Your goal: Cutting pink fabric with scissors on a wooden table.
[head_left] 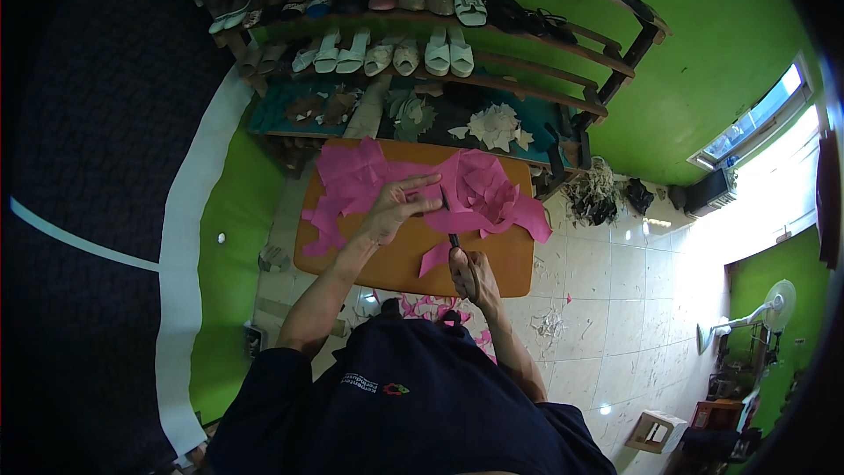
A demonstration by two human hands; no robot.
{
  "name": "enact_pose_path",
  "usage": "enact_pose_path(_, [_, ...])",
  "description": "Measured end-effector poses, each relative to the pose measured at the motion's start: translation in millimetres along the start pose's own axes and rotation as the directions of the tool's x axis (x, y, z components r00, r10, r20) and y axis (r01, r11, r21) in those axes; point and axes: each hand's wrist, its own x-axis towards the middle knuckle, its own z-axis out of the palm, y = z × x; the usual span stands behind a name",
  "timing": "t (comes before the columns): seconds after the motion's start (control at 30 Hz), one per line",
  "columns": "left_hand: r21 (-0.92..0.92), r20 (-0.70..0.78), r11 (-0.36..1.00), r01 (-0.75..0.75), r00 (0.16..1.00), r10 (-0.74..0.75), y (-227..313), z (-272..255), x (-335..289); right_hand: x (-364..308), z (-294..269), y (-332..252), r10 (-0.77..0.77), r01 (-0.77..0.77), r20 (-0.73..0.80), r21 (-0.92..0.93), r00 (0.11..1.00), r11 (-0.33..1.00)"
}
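My left hand [400, 209] is over the pink sheet material [352, 167], its index finger and thumb stretched out and apart. It seems to rest on the pink pieces rather than grip them. My right hand [473, 274] is closed around the handles of dark scissors [454, 240], whose blades point away from me toward the pink material. More pink pieces lie bunched and layered [485, 189] to the right of my left hand. A loose pink scrap [434, 259] is beside the scissors. Everything is on an orange-brown table [387, 271].
Behind the table stands a shoe rack [527, 79] with several rows of shoes [352, 53]. Its low shelf holds pale cut pieces [497, 127]. Pink scraps [431, 306] litter the floor near me. A pile of shreds [593, 193] sits at right, and a fan [774, 303] stands farther right.
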Motion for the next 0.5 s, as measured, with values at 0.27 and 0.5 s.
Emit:
enact_pose_path(0.27, [0.091,0.106,0.995,0.036,0.993,-0.046,11.2,-7.0,0.7,-0.3,2.6,-2.3,-0.063,0.072,0.115,-0.070,0.991,0.995])
enact_pose_path(0.5, [0.061,0.041,0.998,0.017,0.999,-0.019,5.9,1.1,-4.1,-1.6,2.9,-5.0,0.003,-0.007,0.077,0.057,0.997,0.998])
